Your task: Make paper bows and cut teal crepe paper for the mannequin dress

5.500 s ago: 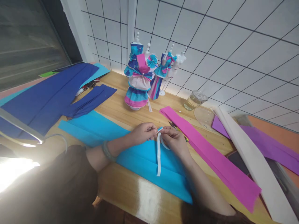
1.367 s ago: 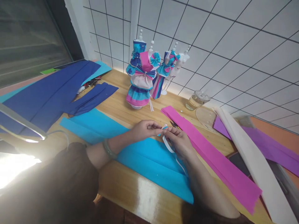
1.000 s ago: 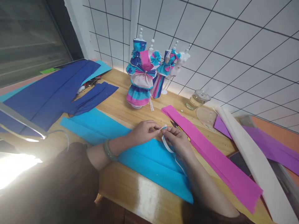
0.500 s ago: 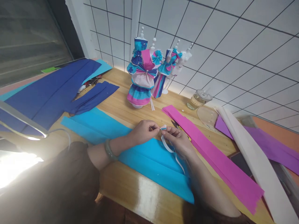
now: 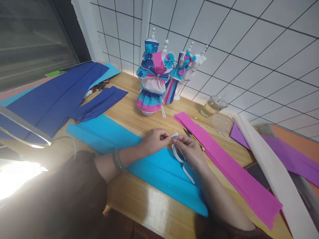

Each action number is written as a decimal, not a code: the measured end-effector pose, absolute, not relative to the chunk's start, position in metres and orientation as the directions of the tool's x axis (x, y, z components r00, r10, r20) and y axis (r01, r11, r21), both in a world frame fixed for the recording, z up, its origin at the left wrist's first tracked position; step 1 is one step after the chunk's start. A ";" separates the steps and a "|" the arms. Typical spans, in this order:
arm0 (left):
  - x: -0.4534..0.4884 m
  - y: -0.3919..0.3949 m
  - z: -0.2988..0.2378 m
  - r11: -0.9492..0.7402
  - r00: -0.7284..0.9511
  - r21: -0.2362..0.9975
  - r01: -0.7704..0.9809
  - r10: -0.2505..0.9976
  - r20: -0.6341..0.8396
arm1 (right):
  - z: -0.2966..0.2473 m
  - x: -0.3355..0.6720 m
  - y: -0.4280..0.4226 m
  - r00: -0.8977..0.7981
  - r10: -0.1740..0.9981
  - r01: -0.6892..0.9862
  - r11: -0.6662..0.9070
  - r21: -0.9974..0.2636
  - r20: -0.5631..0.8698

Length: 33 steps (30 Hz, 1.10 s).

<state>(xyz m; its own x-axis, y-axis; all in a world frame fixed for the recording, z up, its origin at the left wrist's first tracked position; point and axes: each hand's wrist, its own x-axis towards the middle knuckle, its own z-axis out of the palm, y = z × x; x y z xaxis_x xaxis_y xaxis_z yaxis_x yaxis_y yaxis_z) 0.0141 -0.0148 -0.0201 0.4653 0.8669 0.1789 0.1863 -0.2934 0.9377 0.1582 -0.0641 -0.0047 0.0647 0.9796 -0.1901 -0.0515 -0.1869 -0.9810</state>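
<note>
The left hand [image 5: 157,141] is pinching the narrow left end of a small folded piece [image 5: 175,135], pale with a teal band, its thumb and forefinger pressed together on it. The right hand [image 5: 191,151] is gripping the other side of the same piece between thumb and fingertips, so the piece is sitting between the two hands, above the blue crepe sheet [image 5: 159,177]. What is changing most is the white strip [image 5: 188,175]: a few seconds ago it was hanging straight down between the hands, and now it is looping beneath the right hand, its tail showing more of its flat face than a moment ago. Whether it is joined to the folded piece, I cannot tell. The piece itself is barely shifting and is spreading into a little wedge, which is suggesting that the work is resting on keeping its folds gathered, with the strip probably staying slack for the moment. Just beyond the right hand, scissors [image 5: 187,132] are lying beside the pink strip [image 5: 224,161] on the counter [image 5: 134,114], and small dressed mannequins [image 5: 151,88] are standing farther back.
</note>
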 end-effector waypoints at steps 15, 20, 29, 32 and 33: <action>0.011 -0.007 -0.021 -0.159 0.655 0.987 0.006 0.747 0.116 | 0.000 0.164 -0.062 0.129 0.962 0.013 -0.243 -0.970 -0.239; 0.010 -0.006 -0.023 -0.208 0.598 0.974 0.085 0.793 0.117 | 0.000 0.160 -0.062 0.081 0.978 0.026 -0.196 -0.980 -0.193; 0.007 -0.004 -0.015 -0.255 0.574 0.959 0.125 0.807 0.140 | -0.004 0.162 -0.062 0.051 0.979 -0.098 -0.191 -0.977 -0.197; 0.007 -0.001 -0.016 -0.197 0.551 0.977 0.078 0.826 0.123 | -0.005 0.162 -0.061 0.084 0.976 -0.144 -0.189 -0.971 -0.202; 0.007 0.001 -0.017 -0.169 0.550 0.983 0.065 0.828 0.106 | -0.004 0.162 -0.061 0.088 0.976 -0.147 -0.183 -0.972 -0.197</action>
<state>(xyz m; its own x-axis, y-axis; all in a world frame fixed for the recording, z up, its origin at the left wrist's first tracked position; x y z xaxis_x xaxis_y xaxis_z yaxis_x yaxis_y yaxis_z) 0.0067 0.0010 -0.0168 0.5499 0.8285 0.1058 0.0652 -0.1688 0.9835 0.1623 -0.0609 -0.0042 0.0884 0.9763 -0.1975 -0.1466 -0.1833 -0.9721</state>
